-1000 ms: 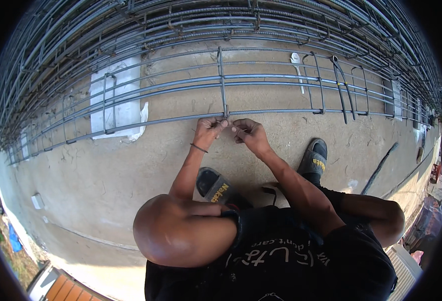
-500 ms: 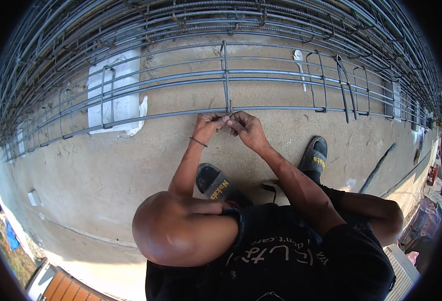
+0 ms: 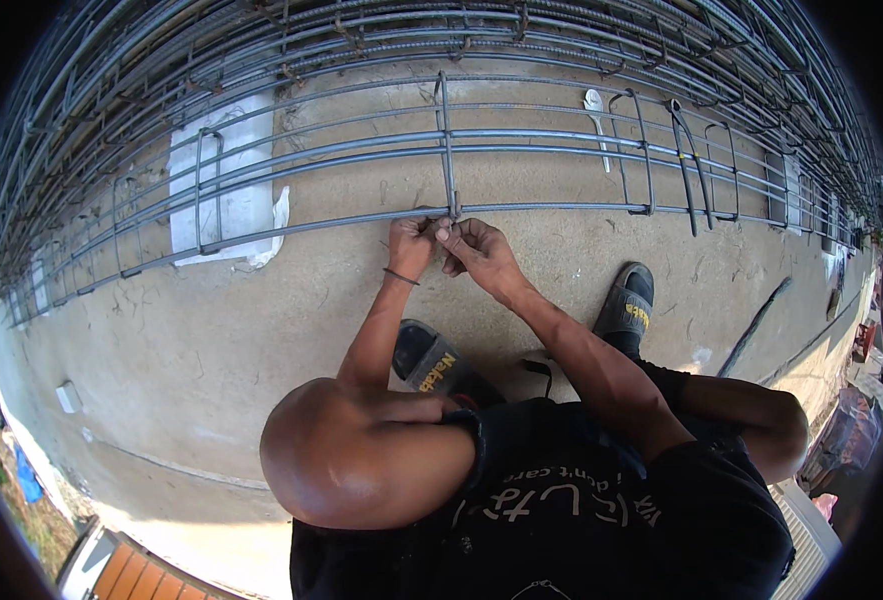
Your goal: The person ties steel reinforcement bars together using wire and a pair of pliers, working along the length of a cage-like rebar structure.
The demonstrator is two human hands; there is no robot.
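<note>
Although the left hand point(image 3: 412, 240) and right hand point(image 3: 484, 262) bunch their fingers point(image 3: 452, 241) together on what I cannot tell, the steel cage point(image 3: 447, 148) just beyond them looks heavy and stiff, probably best gripped by the near bar point(image 3: 551, 206) beside them

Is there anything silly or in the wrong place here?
Yes! What looks like a white spoon lies on the concrete floor, up and to the right of the right hand. It looks odd because spoons are usually for eating, and this one is among steel bars.
</note>
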